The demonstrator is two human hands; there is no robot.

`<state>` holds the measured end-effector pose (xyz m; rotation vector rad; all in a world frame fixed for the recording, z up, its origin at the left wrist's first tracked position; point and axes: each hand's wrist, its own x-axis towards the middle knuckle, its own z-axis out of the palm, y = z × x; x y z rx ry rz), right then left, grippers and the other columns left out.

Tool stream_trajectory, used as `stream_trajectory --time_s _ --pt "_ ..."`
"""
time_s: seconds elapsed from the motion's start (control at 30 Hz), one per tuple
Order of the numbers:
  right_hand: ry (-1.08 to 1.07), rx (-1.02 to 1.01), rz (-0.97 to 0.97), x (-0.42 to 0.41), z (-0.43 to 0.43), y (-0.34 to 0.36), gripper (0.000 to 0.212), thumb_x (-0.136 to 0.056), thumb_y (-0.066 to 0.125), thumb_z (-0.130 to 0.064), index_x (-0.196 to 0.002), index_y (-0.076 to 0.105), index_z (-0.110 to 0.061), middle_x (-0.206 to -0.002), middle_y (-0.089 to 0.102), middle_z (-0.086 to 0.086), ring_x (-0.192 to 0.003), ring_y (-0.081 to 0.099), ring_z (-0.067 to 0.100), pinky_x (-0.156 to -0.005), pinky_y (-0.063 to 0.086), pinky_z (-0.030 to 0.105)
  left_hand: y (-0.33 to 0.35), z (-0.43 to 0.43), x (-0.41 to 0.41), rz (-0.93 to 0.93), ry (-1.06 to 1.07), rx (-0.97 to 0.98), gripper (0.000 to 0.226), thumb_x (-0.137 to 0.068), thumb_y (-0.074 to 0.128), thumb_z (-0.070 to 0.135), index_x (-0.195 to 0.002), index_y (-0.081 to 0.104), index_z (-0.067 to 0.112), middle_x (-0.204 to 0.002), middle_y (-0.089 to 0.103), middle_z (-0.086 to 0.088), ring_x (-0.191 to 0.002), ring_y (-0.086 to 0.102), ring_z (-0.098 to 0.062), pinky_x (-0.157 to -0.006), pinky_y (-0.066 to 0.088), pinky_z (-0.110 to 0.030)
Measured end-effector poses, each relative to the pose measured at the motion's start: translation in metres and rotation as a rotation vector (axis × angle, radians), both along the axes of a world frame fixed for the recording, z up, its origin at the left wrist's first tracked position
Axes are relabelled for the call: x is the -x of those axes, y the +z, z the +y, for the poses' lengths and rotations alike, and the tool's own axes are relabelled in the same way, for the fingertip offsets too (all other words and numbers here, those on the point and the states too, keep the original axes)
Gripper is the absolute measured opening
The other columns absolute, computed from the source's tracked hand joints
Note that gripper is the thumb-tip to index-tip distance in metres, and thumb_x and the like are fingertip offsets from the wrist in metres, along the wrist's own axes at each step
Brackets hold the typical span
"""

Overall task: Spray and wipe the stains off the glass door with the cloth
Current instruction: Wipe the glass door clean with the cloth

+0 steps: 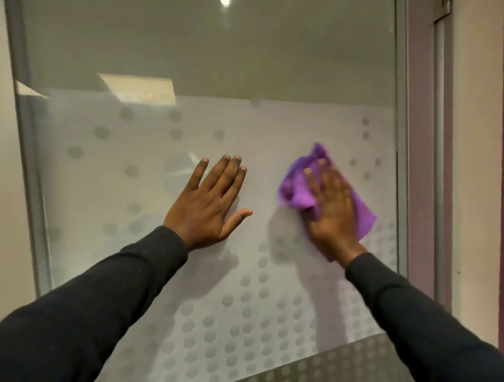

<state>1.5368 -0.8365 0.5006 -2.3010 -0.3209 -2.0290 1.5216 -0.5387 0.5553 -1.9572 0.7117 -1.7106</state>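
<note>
The glass door (272, 128) fills the view, with a frosted band dotted with clear circles across its lower half and plain glass above. My left hand (207, 201) lies flat on the frosted glass near the middle, fingers spread, holding nothing. My right hand (332, 210) presses a crumpled purple cloth (300, 185) against the glass to the right; the cloth sticks out above, left and right of the hand, which looks slightly blurred. No spray bottle is in view.
A metal frame edge (402, 136) runs down the door's right side, with a mauve door post (420, 163) and a beige wall (480, 163) beyond. Another frame strip (30, 163) bounds the left. A ceiling light (225, 2) reflects at the top.
</note>
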Motion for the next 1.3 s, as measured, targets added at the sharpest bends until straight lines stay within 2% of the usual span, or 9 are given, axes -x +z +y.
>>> stream_trajectory --time_s 0.07,0.17,0.27,0.37,0.53,0.67,0.93,1.07,1.3 --pt "0.045 -0.351 -0.026 0.003 -0.039 0.018 0.069 -0.098 0.045 -0.042 -0.16 0.03 -0.015 -0.167 0.024 0.013 -0.154 0.025 0.034 -0.124 0.023 0.052 0.0 0.0 -0.001 0.005 0.007 0.002 0.078 -0.101 0.022 0.06 -0.155 0.028 0.004 -0.163 0.026 -0.017 -0.151 0.025 -0.031 -0.122 0.017 -0.052" --pt "0.078 -0.761 -0.003 0.003 -0.065 0.038 0.072 -0.099 0.04 -0.049 -0.162 0.019 -0.02 -0.17 0.017 0.011 -0.156 0.017 0.033 -0.126 0.017 0.054 -0.001 0.0 -0.004 0.01 0.006 0.002 0.077 -0.101 0.022 0.059 -0.155 0.026 0.004 -0.163 0.025 -0.017 -0.151 0.023 -0.032 -0.122 0.016 -0.052" --pt "0.051 -0.939 0.006 0.0 -0.058 0.055 0.078 -0.098 0.031 -0.059 -0.163 0.014 -0.019 -0.171 0.012 0.008 -0.157 0.011 0.033 -0.127 0.01 0.052 0.0 0.0 -0.004 0.027 0.006 0.006 0.076 -0.101 0.022 0.058 -0.155 0.026 0.005 -0.163 0.025 -0.017 -0.151 0.023 -0.031 -0.123 0.015 -0.051" --pt "0.015 -1.003 0.042 -0.001 -0.036 0.069 0.079 -0.098 0.027 -0.061 -0.163 0.014 -0.018 -0.172 0.007 0.008 -0.158 0.008 0.034 -0.127 0.006 0.052 0.001 0.0 0.002 0.059 -0.005 0.019 0.074 -0.101 0.023 0.056 -0.155 0.028 0.006 -0.162 0.027 -0.015 -0.151 0.025 -0.029 -0.122 0.016 -0.05" --pt "0.033 -0.768 0.004 0.001 0.032 0.081 0.072 -0.102 0.036 -0.056 -0.163 0.011 -0.027 -0.172 0.007 0.007 -0.158 0.008 0.034 -0.127 0.006 0.053 0.011 0.02 0.018 0.127 -0.171 0.123 0.065 -0.1 0.033 0.048 -0.152 0.037 0.009 -0.16 0.035 -0.012 -0.148 0.032 -0.027 -0.121 0.021 -0.05" --pt "0.06 -0.609 -0.003 0.005 0.088 0.088 0.074 -0.1 0.037 -0.054 -0.163 0.013 -0.025 -0.172 0.008 0.009 -0.157 0.008 0.035 -0.126 0.007 0.055 0.019 0.082 0.023 0.091 -0.157 0.222 0.065 -0.098 0.036 0.047 -0.149 0.041 0.008 -0.158 0.037 -0.014 -0.146 0.035 -0.03 -0.118 0.021 -0.048" --pt "0.046 -0.282 -0.002 0.012 0.198 0.075 0.072 -0.102 0.036 -0.053 -0.163 0.015 -0.022 -0.171 0.008 0.012 -0.158 0.004 0.036 -0.125 0.009 0.058 0.022 0.213 0.024 0.024 -0.024 0.435 0.076 -0.097 0.029 0.055 -0.159 0.014 0.014 -0.168 0.007 -0.008 -0.155 0.004 -0.022 -0.125 0.001 -0.043" --pt "0.047 -0.16 -0.013 0.014 0.249 0.057 0.072 -0.103 0.034 -0.056 -0.163 0.016 -0.02 -0.171 0.008 0.013 -0.158 0.003 0.036 -0.125 0.009 0.059 0.017 0.257 0.026 0.031 0.02 0.533 0.077 -0.097 0.024 0.058 -0.159 0.012 0.015 -0.168 0.007 -0.009 -0.155 0.004 -0.024 -0.124 0.0 -0.044" --pt "0.111 0.03 -0.024 0.011 0.312 0.034 0.07 -0.103 0.035 -0.057 -0.162 0.022 -0.02 -0.17 0.012 0.015 -0.157 0.005 0.039 -0.124 0.009 0.061 0.014 0.268 0.017 -0.002 0.074 0.482 0.075 -0.099 0.023 0.056 -0.16 0.008 0.014 -0.168 0.005 -0.009 -0.155 0.002 -0.023 -0.125 0.004 -0.049"
